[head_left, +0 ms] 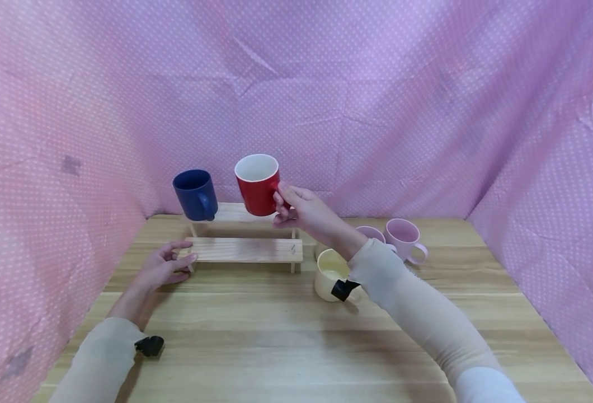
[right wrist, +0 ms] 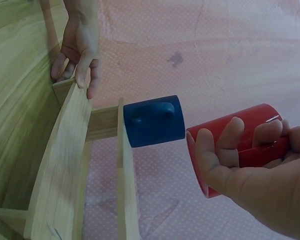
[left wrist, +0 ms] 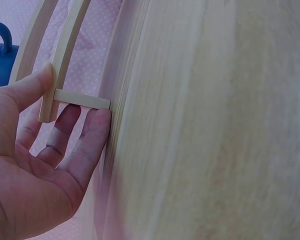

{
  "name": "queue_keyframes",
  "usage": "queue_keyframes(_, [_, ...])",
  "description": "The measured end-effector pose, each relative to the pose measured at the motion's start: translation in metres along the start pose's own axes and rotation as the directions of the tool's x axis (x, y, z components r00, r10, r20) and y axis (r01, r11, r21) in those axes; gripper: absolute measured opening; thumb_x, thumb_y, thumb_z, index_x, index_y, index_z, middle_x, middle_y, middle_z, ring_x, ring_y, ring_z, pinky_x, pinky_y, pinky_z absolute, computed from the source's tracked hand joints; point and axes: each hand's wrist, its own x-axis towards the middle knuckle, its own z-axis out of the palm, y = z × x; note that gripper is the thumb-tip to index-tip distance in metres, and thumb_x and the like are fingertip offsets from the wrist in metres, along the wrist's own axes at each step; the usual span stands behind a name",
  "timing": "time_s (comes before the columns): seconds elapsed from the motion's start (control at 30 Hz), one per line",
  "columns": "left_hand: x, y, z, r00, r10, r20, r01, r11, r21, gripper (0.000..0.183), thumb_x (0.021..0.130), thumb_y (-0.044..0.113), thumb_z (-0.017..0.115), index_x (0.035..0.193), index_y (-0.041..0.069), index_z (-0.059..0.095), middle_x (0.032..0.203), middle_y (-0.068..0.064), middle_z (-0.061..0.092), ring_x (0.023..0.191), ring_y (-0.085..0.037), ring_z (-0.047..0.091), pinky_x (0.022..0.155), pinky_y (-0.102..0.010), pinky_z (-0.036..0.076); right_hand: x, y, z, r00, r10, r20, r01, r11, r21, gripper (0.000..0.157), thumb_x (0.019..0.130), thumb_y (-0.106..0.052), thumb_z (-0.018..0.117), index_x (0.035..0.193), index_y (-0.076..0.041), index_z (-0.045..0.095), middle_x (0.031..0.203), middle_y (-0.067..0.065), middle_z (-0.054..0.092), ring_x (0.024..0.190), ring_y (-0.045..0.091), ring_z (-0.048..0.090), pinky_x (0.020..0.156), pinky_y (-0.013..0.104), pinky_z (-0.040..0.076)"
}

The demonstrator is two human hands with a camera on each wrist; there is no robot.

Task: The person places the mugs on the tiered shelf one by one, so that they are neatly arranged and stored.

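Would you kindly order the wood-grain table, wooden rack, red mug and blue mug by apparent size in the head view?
1. Wood-grain table
2. Wooden rack
3. Red mug and blue mug: close in size, and the held red one may be nearer the camera, so unranked.

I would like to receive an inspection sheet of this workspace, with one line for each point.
Surface: wooden table, striped grain, no spill seen on the visible part.
Job's things: two-level wooden rack; blue mug upright on its upper shelf; red mug raised above that shelf; right of the rack, a yellow mug and two pink mugs, some partly hidden by the right arm.
Clutter: nothing seen.
Grips: left hand holds the rack's left end; right hand holds the red mug's handle.
Cables: nothing seen.
Surroundings: creased pink dotted cloth behind and at both sides.
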Motion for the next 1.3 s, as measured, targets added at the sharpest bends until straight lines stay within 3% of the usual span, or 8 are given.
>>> queue_keyframes(0.13, [0.002,0.001,0.001,1.0,-0.012,-0.005,0.012,1.0,0.013,0.072,0.094,0.029,0.076,0.151,0.003,0.041,0.096,-0.006,0.046,0.087,-0.012,0.065,0.084,-0.036,0.061,0.01,0.007,0.004,1.0,0.009,-0.003,-0.009,1.0,0.004,0.035,0.111,-0.036,0.042,0.093,-0.007,0.049,0.079,0.005,0.043,0.081,0.027,0.058,0.103,0.059,0.048])
queue_keyframes(0.3, [0.003,-0.002,0.0,1.0,-0.019,0.004,0.019,0.999,0.033,0.073,0.094,0.032,0.075,0.152,0.005,0.039,0.096,-0.006,0.049,0.089,-0.012,0.065,0.085,-0.038,0.061,0.024,0.017,0.013,0.999,0.03,-0.027,-0.03,0.999,-0.026,0.036,0.11,-0.037,0.043,0.093,-0.006,0.049,0.076,0.006,0.043,0.081,0.029,0.061,0.095,0.05,0.056])
queue_keyframes(0.5, [0.003,-0.007,0.002,1.0,-0.027,0.001,0.027,1.0,0.006,0.072,0.094,0.029,0.076,0.152,0.004,0.04,0.098,-0.007,0.046,0.089,-0.013,0.065,0.085,-0.038,0.061,0.043,0.042,0.024,0.996,0.051,-0.075,-0.054,0.998,-0.031,0.038,0.11,-0.041,0.042,0.093,-0.007,0.049,0.076,0.003,0.044,0.079,0.026,0.061,0.092,0.045,0.058])
queue_keyframes(0.77, [0.002,-0.011,0.004,0.999,-0.053,-0.006,0.053,0.998,0.019,0.074,0.095,0.031,0.075,0.154,0.007,0.038,0.098,-0.005,0.05,0.089,-0.013,0.065,0.086,-0.038,0.061,0.062,0.074,0.03,0.993,0.04,-0.109,-0.041,0.999,-0.005,0.039,0.11,-0.042,0.041,0.093,-0.008,0.048,0.075,0.003,0.043,0.077,0.022,0.059,0.099,0.058,0.052])
queue_keyframes(0.97, [0.004,-0.008,0.007,0.999,-0.053,-0.002,0.053,0.998,0.016,0.074,0.094,0.031,0.076,0.153,0.007,0.04,0.097,-0.004,0.051,0.089,-0.013,0.065,0.085,-0.038,0.061,0.069,0.082,0.026,0.991,0.038,-0.126,-0.039,0.999,-0.002,0.038,0.111,-0.041,0.04,0.094,-0.007,0.048,0.075,0.004,0.043,0.082,0.029,0.059,0.097,0.056,0.054])
queue_keyframes(1.17, [0.003,-0.004,0.005,1.0,-0.026,0.01,0.026,1.0,0.003,0.074,0.094,0.029,0.076,0.153,0.004,0.038,0.099,-0.007,0.047,0.089,-0.013,0.066,0.087,-0.039,0.06,0.075,0.087,0.021,0.992,0.034,-0.119,-0.038,0.999,-0.033,0.041,0.111,-0.041,0.037,0.096,-0.005,0.047,0.077,0.004,0.043,0.079,0.024,0.058,0.085,0.044,0.06])
queue_keyframes(1.3, [0.004,-0.001,0.002,1.0,-0.014,0.001,0.014,1.0,0.003,0.071,0.095,0.027,0.075,0.152,0.003,0.039,0.106,-0.01,0.042,0.09,-0.012,0.065,0.087,-0.037,0.06,0.08,0.088,0.022,0.993,0.016,-0.119,-0.021,0.999,-0.045,0.042,0.11,-0.045,0.036,0.093,-0.009,0.046,0.076,0.003,0.042,0.078,0.025,0.055,0.085,0.046,0.059])
